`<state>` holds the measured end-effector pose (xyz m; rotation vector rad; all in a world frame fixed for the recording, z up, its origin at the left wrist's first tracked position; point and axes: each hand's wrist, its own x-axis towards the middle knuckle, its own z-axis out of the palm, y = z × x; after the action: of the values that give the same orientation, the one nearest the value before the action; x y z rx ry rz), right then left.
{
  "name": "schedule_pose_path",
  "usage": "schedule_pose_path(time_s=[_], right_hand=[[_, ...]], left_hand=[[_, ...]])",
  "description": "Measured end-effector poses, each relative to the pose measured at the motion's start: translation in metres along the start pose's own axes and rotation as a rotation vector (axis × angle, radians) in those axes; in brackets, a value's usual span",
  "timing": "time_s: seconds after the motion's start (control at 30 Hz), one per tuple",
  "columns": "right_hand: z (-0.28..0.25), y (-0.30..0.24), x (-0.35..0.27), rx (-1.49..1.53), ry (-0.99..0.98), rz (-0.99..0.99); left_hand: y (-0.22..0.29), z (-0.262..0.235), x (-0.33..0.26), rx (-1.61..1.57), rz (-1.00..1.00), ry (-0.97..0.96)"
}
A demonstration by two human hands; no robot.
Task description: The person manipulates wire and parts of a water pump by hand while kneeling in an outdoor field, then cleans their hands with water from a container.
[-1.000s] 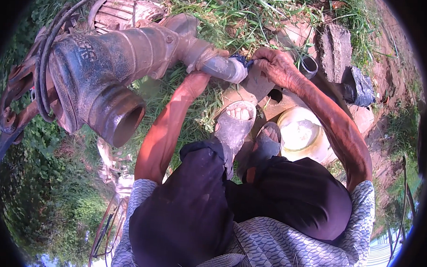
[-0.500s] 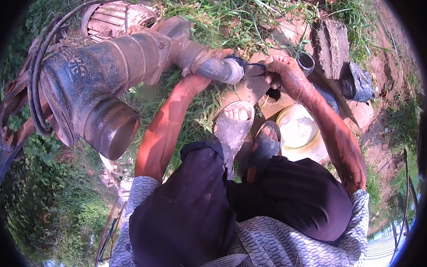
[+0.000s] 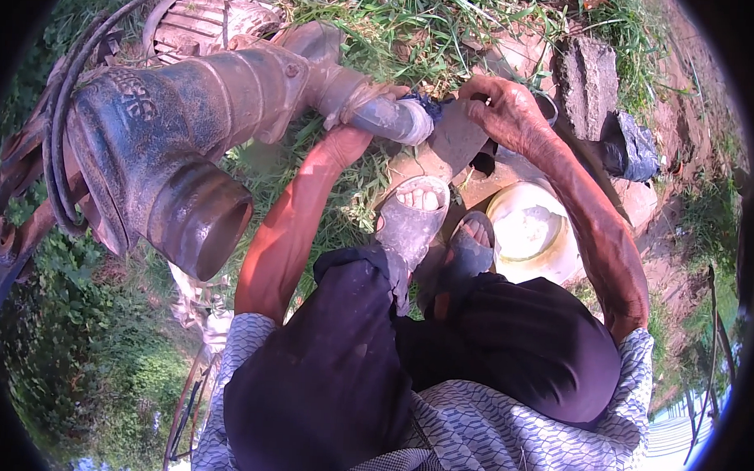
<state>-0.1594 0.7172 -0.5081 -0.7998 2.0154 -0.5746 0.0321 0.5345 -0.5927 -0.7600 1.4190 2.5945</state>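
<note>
Rough, rust-stained metal on the blue pump (image 3: 161, 116), and at its narrow end the smooth grey pipe (image 3: 379, 119), pale wrapping round its rim, lies in the left hand's (image 3: 349, 143) grip, curled from beneath. A crumpled dark-blue strip (image 3: 429, 107) touches that edge; across a small gap, the right hand (image 3: 507, 111) pinches narrow, contents unclear, grass (image 3: 384, 36) beyond.

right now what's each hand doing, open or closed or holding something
Left hand: closed around the pipe from below, mostly hidden.
Right hand: half curled near the blue strands; cannot tell whether it holds any.
</note>
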Motion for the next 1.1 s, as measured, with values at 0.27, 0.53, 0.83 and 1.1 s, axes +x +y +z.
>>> schedule_pose_path(time_s=[0.27,0.53,0.83,1.1], right_hand=[[0.034,-0.008,0.030,0.224,0.067,-0.240],[0.004,-0.013,0.043,0.547,0.285,-0.037],[0.015,-0.044,0.089,1.088,0.146,-0.208],[-0.002,-0.009,0.037,0.274,-0.040,-0.241]], left_hand=[[0.005,0.003,-0.004,-0.068,0.019,-0.026],[0.009,-0.010,-0.015,-0.016,-0.053,0.020],[-0.001,-0.017,0.000,-0.084,-0.127,-0.090],[-0.001,-0.002,0.011,-0.086,-0.106,0.033]])
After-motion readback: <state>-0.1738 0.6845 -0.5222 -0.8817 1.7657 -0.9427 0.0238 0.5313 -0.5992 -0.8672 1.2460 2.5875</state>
